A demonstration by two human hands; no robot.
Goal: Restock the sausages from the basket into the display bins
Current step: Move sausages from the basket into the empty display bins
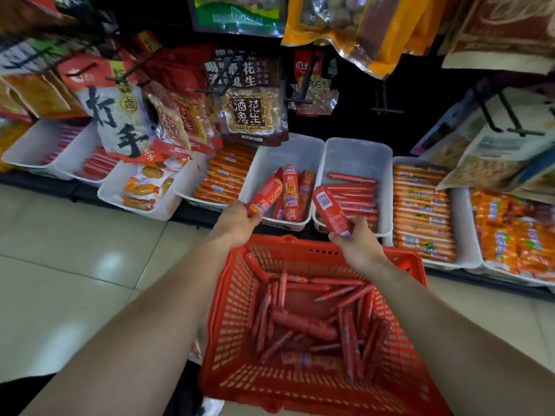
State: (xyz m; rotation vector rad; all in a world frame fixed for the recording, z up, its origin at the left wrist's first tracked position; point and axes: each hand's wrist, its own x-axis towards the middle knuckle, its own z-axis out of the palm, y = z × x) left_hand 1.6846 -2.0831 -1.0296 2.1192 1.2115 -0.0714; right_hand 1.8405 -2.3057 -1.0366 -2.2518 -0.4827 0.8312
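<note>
Sausages (315, 325) are heaped in a red basket (228, 295). At the white bins' (300, 151) front edges, a fat sausage (265, 197) is clasped by the left hand (237, 219), another sausage (330, 210) by the right hand (359, 240).

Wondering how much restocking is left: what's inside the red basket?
Many thin sausages lie jumbled in the basket, with a few thick sausages among them. Whatever lies under the pile is covered.

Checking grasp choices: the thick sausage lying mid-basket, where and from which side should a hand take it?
Round its middle, from above. The thick sausage lies nearly flat on the thin sausages in the basket, its upper side bare, so a grip can close across its width. The basket walls likely block a sideways approach.
</note>
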